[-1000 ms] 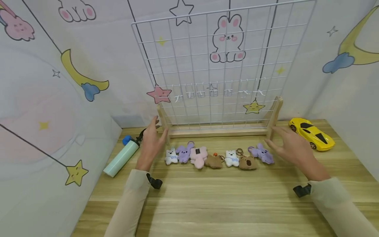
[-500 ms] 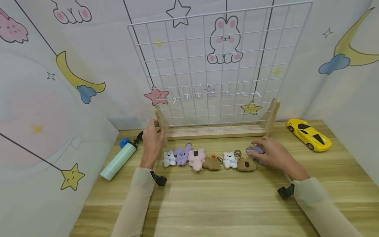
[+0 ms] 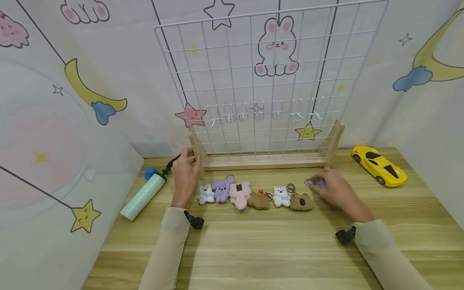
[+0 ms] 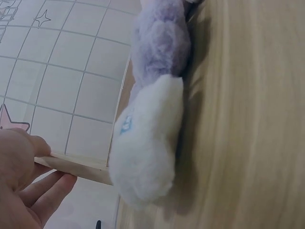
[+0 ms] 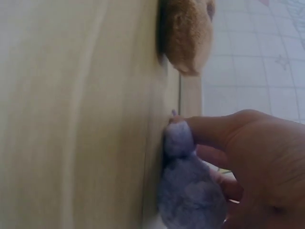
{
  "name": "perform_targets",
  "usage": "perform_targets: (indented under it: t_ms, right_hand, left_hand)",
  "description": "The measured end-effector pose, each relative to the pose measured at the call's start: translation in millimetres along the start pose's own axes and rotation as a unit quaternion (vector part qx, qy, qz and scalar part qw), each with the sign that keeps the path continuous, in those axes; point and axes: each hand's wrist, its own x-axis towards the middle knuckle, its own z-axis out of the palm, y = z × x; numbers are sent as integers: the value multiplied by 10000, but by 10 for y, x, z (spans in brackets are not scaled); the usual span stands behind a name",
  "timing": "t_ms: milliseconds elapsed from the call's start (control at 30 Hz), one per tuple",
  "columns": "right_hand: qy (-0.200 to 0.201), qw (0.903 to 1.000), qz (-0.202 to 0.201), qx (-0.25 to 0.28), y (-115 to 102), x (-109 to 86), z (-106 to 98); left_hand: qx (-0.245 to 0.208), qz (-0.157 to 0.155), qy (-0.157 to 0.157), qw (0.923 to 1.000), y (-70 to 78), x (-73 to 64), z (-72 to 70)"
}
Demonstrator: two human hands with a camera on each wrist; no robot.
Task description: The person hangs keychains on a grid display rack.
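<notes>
A white wire grid rack (image 3: 253, 86) stands upright in a wooden base with a post at each end. My left hand (image 3: 186, 171) grips the left wooden post (image 4: 78, 168), thumb on one side and fingers on the other. My right hand (image 3: 335, 187) pinches a purple plush keychain (image 5: 190, 193) at the right end of a row of plush keychains; its purple ring (image 3: 309, 182) sticks out leftward. Left of it lie a brown plush (image 3: 301, 202), a white bear (image 3: 280, 196), another brown plush (image 3: 259, 200), a pink plush (image 3: 240, 194), a purple one (image 3: 222, 189) and a white bear (image 3: 206, 194).
Several small hooks (image 3: 259, 116) hang along one grid wire. A mint-green hand pump (image 3: 143, 197) with a black nozzle lies beyond my left hand. At the right back sits a yellow toy car (image 3: 379, 166). Printed cloth walls surround the wooden table (image 3: 253, 249).
My right hand has come left from beside the right post onto the purple plush keychain and now pinches it. The left hand has closed on the left post.
</notes>
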Motion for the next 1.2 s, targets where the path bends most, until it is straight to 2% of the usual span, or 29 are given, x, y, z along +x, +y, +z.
perform_targets:
  t_ms: [167, 367, 667, 767, 933, 1200]
  right_hand:
    - [-67, 9998, 163, -97, 2, -36, -10]
    - [30, 9996, 296, -30, 16, -52, -8]
    - [113, 9971, 709, 249, 19, -95, -195]
    - [350, 9963, 683, 375, 19, -90, -284]
    - [814, 9942, 343, 611, -30, -52, -414]
    - [1614, 9788, 239, 1237, -280, 9, -618]
  left_hand:
    - [-122, -53, 23, 9999, -28, -26, 6]
    - [-20, -91, 127, 9999, -44, -51, 15]
    - [-55, -137, 93, 9998, 2, -21, 35]
    - [-62, -152, 80, 9998, 9, -13, 35]
    - [-87, -126, 111, 9998, 8, -8, 25]
    - [-55, -176, 11, 9998, 9, -16, 9]
